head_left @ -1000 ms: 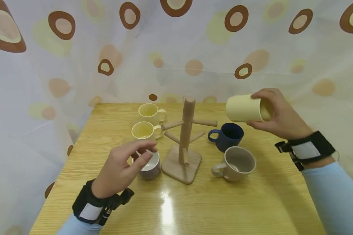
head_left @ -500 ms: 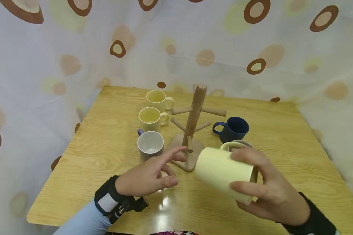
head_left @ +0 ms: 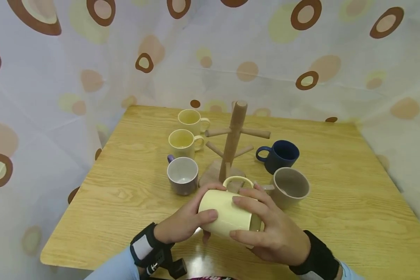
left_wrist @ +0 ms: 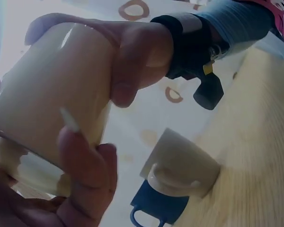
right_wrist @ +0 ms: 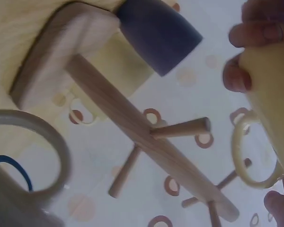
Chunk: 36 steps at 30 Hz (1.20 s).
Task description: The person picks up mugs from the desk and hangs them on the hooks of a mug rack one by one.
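Note:
In the head view both hands hold a pale yellow mug (head_left: pixel 225 214) on its side, close in front of the wooden mug rack, with its opening to the right. Around its base end curls my left hand (head_left: pixel 182 223), thumb on the side wall. My right hand (head_left: pixel 280 233) grips the rim end with spread fingers. The mug's handle (head_left: pixel 238 179) points away from me and overlaps the foot of the mug rack (head_left: pixel 232 136), whose pegs are bare. In the right wrist view the handle (right_wrist: pixel 241 156) shows beside the rack's post (right_wrist: pixel 128 123).
Left of the rack stand two pale yellow mugs (head_left: pixel 182 142) and a grey-purple mug (head_left: pixel 183 179) with a white inside. To its right are a navy mug (head_left: pixel 281 155) and a grey mug (head_left: pixel 290 188). A patterned cloth (head_left: pixel 182 66) hangs behind the wooden table (head_left: pixel 357 217).
My right hand has brought the yellow mug left and closer from above the navy mug. My left hand has moved from over the grey-purple mug to grip its base end. The head view has shifted.

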Each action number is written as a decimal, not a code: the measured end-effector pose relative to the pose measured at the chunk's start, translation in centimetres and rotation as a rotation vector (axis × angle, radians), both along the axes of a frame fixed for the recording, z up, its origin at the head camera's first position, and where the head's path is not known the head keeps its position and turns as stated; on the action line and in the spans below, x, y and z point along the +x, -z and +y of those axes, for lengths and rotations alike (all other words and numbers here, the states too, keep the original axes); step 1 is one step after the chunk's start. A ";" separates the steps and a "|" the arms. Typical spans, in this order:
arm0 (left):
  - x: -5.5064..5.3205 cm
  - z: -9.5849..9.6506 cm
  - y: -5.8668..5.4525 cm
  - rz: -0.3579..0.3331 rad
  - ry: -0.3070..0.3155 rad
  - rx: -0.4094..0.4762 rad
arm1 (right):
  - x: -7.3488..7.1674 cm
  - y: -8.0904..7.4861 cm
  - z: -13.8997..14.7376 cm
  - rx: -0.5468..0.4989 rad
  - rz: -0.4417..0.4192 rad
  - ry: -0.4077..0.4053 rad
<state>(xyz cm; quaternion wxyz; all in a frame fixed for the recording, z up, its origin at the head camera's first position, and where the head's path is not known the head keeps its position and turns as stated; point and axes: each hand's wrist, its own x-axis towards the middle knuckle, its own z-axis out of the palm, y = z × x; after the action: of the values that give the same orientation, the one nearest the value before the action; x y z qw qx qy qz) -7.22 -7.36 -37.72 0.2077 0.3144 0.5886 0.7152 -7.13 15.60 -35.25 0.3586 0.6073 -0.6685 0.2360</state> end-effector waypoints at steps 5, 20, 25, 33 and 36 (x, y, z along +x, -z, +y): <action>0.2 0.0 0.5 0.143 -0.134 -0.021 | -0.3 1.0 0.4 -0.050 -0.077 0.052; -1.2 0.5 3.6 0.386 -0.412 -0.284 | -1.4 5.6 1.5 0.007 -0.579 0.266; -2.2 0.8 4.7 0.452 -0.424 -0.345 | -2.1 6.6 1.6 0.076 -0.567 0.354; -3.4 1.1 5.1 0.482 -0.474 -0.383 | -3.3 6.8 1.4 0.123 -0.589 0.429; -3.7 1.1 5.1 0.497 -0.482 -0.400 | -3.6 6.8 1.5 0.136 -0.602 0.432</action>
<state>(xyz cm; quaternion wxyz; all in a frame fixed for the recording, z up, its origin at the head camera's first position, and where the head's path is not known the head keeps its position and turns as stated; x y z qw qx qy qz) -10.94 -6.30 -42.86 -0.0577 0.2841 0.8055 0.5168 -10.70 17.07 -42.07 0.1462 0.3781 -0.8709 0.2778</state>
